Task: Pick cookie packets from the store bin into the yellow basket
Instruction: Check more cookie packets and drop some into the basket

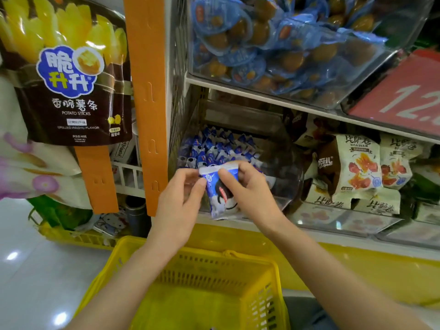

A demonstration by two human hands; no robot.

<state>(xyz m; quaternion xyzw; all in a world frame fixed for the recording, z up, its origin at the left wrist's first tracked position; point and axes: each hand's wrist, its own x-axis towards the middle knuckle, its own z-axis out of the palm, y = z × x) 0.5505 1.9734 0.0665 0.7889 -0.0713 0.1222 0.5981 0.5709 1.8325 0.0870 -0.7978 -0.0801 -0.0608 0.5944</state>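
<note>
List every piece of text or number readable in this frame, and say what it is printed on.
"脆升升", "香脆薯条", "POTATO STICKS", "GRILLED WAGYU FLAVOR": brown potato stick bag, hanging upper left.
"12.": red price sign; the rest runs off frame.
Cream snack packs: large Chinese characters, too blurred to read.
Blue cookie packet held by both hands: print unreadable.
Blue packs in the top bin: unreadable.

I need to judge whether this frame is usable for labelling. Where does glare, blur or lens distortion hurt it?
Head view: glare spots on the glossy floor at lower left; wide-angle bending bows the orange shelf post; the red price sign is soft at the right edge; both hands and the blue cookie packet read clearly; the yellow basket looks slightly blurred.
</note>
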